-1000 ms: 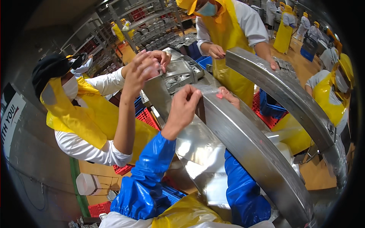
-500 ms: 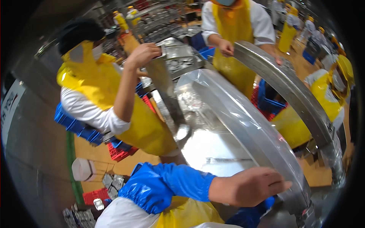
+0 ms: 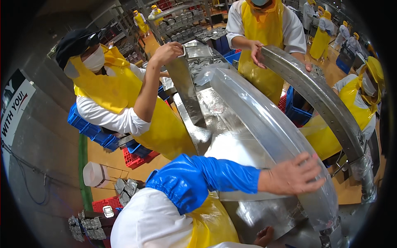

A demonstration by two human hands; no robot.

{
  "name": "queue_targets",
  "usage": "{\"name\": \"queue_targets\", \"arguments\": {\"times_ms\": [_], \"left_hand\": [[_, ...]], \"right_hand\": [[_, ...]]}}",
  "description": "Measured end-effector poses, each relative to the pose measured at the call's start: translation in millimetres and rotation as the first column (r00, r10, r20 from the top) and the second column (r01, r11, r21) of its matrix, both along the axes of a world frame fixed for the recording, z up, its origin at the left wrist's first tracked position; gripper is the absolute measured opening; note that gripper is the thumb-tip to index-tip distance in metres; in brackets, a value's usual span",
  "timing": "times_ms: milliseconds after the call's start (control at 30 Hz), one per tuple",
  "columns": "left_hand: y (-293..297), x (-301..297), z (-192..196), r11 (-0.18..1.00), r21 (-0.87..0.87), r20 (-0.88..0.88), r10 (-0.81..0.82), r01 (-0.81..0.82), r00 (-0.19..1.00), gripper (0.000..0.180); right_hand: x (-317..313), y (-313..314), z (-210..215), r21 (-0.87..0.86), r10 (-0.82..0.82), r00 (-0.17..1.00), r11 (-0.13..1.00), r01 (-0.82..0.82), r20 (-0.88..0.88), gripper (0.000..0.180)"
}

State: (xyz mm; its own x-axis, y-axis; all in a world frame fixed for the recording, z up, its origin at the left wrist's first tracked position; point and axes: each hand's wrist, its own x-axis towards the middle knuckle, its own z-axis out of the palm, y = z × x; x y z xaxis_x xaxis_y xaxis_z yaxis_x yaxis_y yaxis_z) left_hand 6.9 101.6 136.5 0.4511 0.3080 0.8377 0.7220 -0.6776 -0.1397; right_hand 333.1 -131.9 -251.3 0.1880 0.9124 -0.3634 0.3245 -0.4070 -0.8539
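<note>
Head view: left hand point(image 3: 291, 178) lies spread flat on the clear curved cover point(image 3: 264, 124) arching over the steel surface point(image 3: 231, 144); right hand point(image 3: 264, 237), low and mostly hidden, grip unreadable. Best press evenly, I judge, palm centred, avoiding slips.

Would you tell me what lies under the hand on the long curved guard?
The left hand rests flat on the clear plastic sheet wrapped over the curved metal guard. The patch beneath the palm is covered, so unseen.
</note>
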Motion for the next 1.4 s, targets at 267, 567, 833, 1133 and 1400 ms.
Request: {"name": "queue_targets", "arguments": {"times_ms": [267,567,833,1133,1400], "left_hand": [[-16.1,42.1,1.2,1.0,-0.026,0.074,-0.014,0.016,0.997,0.041],[-16.1,44.4,8.3,0.998,0.061,-0.086,-0.002,0.007,0.996,0.052],[-25.0,60.7,-17.1,0.994,-0.091,-0.094,0.046,-0.054,0.995,0.063],[-44.9,48.5,22.5,0.904,-0.399,0.04,-0.148,0.152,0.988,0.088],[-43.5,35.2,23.5,0.884,-0.416,0.104,-0.186,0.213,0.977,0.083]], "right_hand": [[-27.4,47.2,102.8,0.122,-0.185,0.917,0.963,0.241,-0.353,0.019],[33.0,75.4,105.9,0.41,-0.04,0.979,0.904,0.121,-0.199,0.012],[-65.5,148.8,-3.1,0.261,0.377,0.465,0.48,-0.838,0.801,0.022],[-225.7,199.3,-2.0,0.308,0.591,0.511,0.414,-0.856,0.625,0.014],[-264.7,160.3,-1.4,0.156,0.668,0.472,0.477,-0.865,0.575,0.011]]}}
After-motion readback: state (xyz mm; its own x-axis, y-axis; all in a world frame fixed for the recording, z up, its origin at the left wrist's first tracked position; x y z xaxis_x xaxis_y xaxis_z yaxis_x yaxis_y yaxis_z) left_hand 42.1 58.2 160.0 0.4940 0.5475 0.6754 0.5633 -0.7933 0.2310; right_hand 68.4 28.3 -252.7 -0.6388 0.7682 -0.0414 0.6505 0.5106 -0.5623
